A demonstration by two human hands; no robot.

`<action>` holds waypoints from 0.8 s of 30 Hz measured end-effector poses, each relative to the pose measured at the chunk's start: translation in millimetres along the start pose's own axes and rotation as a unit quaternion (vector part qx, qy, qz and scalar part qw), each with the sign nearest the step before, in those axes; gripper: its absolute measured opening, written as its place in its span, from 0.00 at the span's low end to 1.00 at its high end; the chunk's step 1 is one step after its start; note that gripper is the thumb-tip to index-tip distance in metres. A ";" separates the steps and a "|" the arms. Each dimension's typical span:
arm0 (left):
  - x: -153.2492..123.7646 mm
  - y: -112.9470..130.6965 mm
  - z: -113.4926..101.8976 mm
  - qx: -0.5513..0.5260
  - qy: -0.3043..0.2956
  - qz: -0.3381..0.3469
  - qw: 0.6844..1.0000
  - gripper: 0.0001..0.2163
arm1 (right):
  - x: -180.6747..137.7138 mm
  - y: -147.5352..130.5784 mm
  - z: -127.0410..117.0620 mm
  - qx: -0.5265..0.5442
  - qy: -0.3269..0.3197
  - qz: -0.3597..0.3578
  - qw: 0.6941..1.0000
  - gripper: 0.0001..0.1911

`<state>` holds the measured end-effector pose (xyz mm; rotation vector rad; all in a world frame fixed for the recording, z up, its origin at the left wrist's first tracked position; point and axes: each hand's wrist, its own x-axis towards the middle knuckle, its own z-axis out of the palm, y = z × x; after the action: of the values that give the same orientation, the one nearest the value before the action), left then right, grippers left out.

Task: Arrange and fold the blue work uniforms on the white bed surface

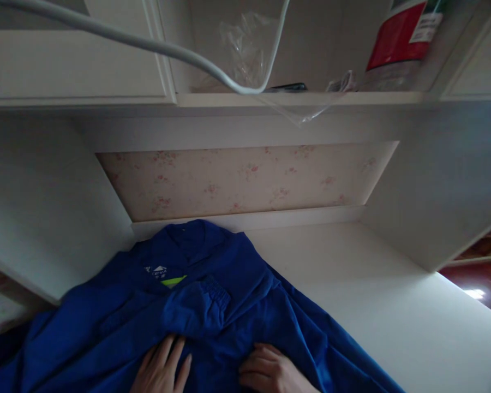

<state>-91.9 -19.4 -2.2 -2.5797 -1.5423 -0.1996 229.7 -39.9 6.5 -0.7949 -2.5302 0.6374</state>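
The blue jacket, likely light, limp and a bit slippery, lies spread on the white desk, left hand flat and open on it, right hand curled, pinching a fold; its elastic cuff looks best to grab.

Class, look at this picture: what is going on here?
A person has a blue jacket spread on a white desk. The left hand lies flat on the fabric, fingers extended; the right hand rests beside it, fingers curled on the cloth. One cuffed sleeve is folded across the jacket's middle.
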 end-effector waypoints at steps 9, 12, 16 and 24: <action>-2.9 -20.6 -21.1 -0.171 0.174 -0.144 0.959 0.18 | 47.4 -10.1 -41.0 0.400 0.184 0.333 0.834 0.19; 10.1 -43.2 -51.0 -0.141 0.212 -0.186 0.949 0.22 | 84.8 -5.2 -29.1 0.422 0.158 0.382 0.807 0.23; 33.1 -59.7 -60.8 -0.218 0.077 -0.258 0.938 0.35 | 133.0 -18.2 -8.4 0.429 0.142 0.383 0.805 0.35; -11.7 -73.4 -67.5 -0.381 0.017 -0.328 0.864 0.27 | 149.1 -56.6 -27.4 0.221 0.030 0.089 0.971 0.39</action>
<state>-165.3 -7.1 65.3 -2.3024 -2.6941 -1.1131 107.3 18.0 95.0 -0.8612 -2.1549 1.1661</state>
